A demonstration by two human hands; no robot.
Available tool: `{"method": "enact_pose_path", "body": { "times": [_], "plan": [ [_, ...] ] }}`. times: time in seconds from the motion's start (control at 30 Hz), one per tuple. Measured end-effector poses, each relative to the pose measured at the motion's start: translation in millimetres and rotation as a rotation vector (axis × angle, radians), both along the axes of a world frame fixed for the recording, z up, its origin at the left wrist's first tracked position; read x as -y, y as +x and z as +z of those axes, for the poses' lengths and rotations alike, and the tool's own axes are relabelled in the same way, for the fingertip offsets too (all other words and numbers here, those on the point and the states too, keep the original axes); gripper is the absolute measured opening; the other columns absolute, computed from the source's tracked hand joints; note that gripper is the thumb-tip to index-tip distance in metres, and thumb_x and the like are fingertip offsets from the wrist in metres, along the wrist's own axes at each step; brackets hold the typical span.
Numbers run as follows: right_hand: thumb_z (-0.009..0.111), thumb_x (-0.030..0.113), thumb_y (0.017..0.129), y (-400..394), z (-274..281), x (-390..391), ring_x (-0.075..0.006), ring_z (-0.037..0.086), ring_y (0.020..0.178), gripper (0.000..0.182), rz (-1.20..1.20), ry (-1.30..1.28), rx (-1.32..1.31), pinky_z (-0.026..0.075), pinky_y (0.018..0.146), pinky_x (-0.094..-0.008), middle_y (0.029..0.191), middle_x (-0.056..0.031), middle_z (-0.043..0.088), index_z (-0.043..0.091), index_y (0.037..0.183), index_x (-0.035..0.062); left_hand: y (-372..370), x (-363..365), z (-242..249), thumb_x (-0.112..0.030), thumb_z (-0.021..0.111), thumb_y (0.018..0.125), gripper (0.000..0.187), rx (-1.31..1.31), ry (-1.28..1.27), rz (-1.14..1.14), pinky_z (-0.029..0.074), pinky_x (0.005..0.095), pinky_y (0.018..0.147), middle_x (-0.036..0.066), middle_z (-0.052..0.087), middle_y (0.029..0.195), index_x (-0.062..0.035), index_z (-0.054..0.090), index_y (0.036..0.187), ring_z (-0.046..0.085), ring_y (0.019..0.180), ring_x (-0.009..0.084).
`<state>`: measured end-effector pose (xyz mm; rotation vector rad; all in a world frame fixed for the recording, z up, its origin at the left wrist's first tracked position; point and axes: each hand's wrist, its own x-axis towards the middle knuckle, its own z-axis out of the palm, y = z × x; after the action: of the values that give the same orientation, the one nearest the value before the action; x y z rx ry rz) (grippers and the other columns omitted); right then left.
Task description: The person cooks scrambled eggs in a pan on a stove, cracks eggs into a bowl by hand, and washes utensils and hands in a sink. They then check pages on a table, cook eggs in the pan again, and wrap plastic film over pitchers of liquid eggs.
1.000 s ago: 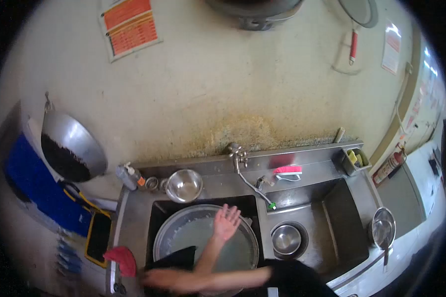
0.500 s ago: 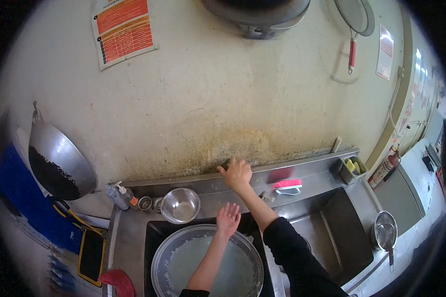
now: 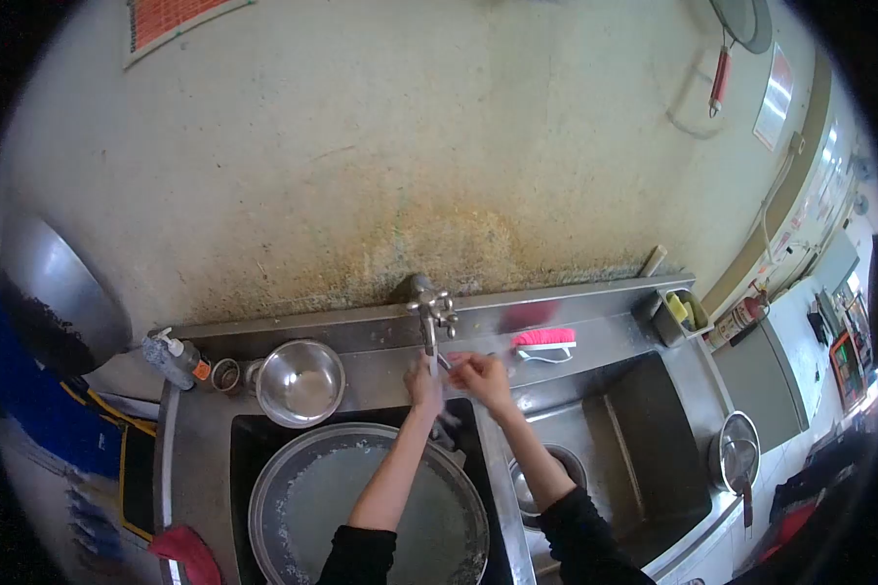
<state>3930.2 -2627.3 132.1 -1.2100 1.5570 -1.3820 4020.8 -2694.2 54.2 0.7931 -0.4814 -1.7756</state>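
Note:
My left hand [image 3: 423,383] is raised just under the spout of the metal tap [image 3: 429,317], close to it; its fingers are smeared by motion and partly hidden. Beside it on the right, my right hand [image 3: 485,380] has its fingers bent and drawn together toward the left hand. Whether anything lies between those fingers is too small to make out. Below both hands, a large round metal basin [image 3: 268,458] of cloudy water sits in the left sink, with pale foam along its inner edge.
A steel bowl [image 3: 300,383], a small cup [image 3: 226,375] and a pump bottle [image 3: 180,357] stand left on the ledge. Right of the tap lies a pink brush [image 3: 544,341]. A sponge container [image 3: 681,317] stands in the corner; a strainer [image 3: 738,453] rests on the right edge. A red cloth [image 3: 187,554] hangs front left.
My right hand has come down from the tap, which it was covering, to beside my left hand. My left hand has moved up and forward under the spout. The view has tilted downward.

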Motion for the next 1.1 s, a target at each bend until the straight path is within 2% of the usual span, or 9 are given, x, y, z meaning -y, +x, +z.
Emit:
{"method": "enact_pose_path", "body": {
  "times": [0.17,0.3,0.4,0.5,0.63,0.73,0.9,0.97,1.1],
  "plan": [
    [0.053,0.021,0.086,41,-34,17,-0.0093,0.054,0.056,0.024,0.076,-0.015,0.55,0.041,0.047,-0.0241,0.06,-0.005,0.059,0.064,0.081,0.0,6,-19,10,-0.03,0.038,0.085,0.026,-0.289,0.312,0.266,0.048,0.0317,0.059,0.003,0.058,0.071,-0.0111,0.054,0.076,0.058,0.067,0.0179],
    [0.046,0.036,0.088,47,-50,53,-0.017,0.055,0.055,0.05,-0.09,0.21,0.118,0.041,0.049,-0.0332,0.056,-0.0095,0.056,0.054,0.057,-0.0029,3,-40,39,-0.038,0.038,0.088,0.035,-0.326,0.279,0.121,0.045,0.0339,0.082,0.006,0.059,0.097,-0.01,0.057,0.095,0.056,0.092,0.0195],
    [0.037,0.034,0.091,44,-40,50,-0.0302,0.061,0.067,0.048,-0.13,0.097,-0.039,0.043,0.062,-0.0425,0.065,-0.023,0.057,0.057,0.069,-0.0039,-10,-33,33,-0.042,0.038,0.088,0.04,-0.138,0.174,0.093,0.046,0.037,0.08,0.006,0.058,0.1,-0.0092,0.053,0.105,0.056,0.092,0.0206],
    [0.041,0.024,0.092,50,-30,8,-0.0275,0.062,0.077,0.036,-0.123,-0.396,-0.219,0.046,0.069,-0.0376,0.079,-0.0206,0.062,0.062,0.085,-0.004,-14,-7,-7,-0.043,0.041,0.088,0.038,-0.066,0.082,0.198,0.049,0.0347,0.071,0.006,0.057,0.09,-0.0087,0.053,0.098,0.058,0.082,0.0191],
    [0.045,0.011,0.089,41,-17,-45,-0.0207,0.061,0.079,0.024,-0.059,-0.365,-0.047,0.047,0.074,-0.0322,0.087,-0.0134,0.064,0.062,0.1,-0.0016,-13,1,13,-0.036,0.048,0.086,0.03,0.092,-0.168,0.44,0.049,0.0279,0.051,0.008,0.056,0.077,-0.0079,0.054,0.091,0.058,0.059,0.0178],
    [0.047,0.006,0.086,26,-20,-17,-0.0105,0.058,0.073,0.025,0.059,-0.113,0.159,0.049,0.068,-0.0226,0.089,-0.0086,0.064,0.06,0.106,-0.0029,-1,-17,22,-0.034,0.048,0.085,0.024,-0.227,0.245,0.312,0.05,0.0298,0.062,0.005,0.06,0.08,-0.0116,0.056,0.088,0.059,0.07,0.0159],
    [0.054,0.017,0.085,37,-21,34,-0.0108,0.055,0.058,0.023,0.345,0.17,0.431,0.045,0.051,-0.0228,0.08,-0.0052,0.062,0.062,0.091,-0.0035,11,-34,-6,-0.038,0.035,0.087,0.035,-0.447,0.181,0.281,0.045,0.0338,0.084,0.007,0.059,0.099,-0.0106,0.057,0.091,0.055,0.094,0.0187],
    [0.056,0.022,0.084,38,-22,45,-0.0123,0.054,0.054,0.025,0.336,0.225,0.556,0.043,0.047,-0.0248,0.078,-0.0037,0.061,0.062,0.088,-0.0029,23,-30,-31,-0.038,0.035,0.088,0.037,-0.8,-0.179,-0.249,0.042,0.0376,0.089,0.009,0.057,0.104,-0.0089,0.056,0.097,0.053,0.099,0.0219],
    [0.048,0.022,0.083,13,-32,38,-0.0372,0.055,0.088,0.046,0.602,0.043,-1.166,0.041,0.074,-0.048,0.097,-0.0169,0.059,0.041,0.124,0.0043,-2,-33,-27,-0.043,0.036,0.089,0.046,-0.63,0.023,-0.242,0.039,0.0447,0.091,0.012,0.056,0.107,-0.0067,0.052,0.112,0.052,0.102,0.0234]
  ]
}}
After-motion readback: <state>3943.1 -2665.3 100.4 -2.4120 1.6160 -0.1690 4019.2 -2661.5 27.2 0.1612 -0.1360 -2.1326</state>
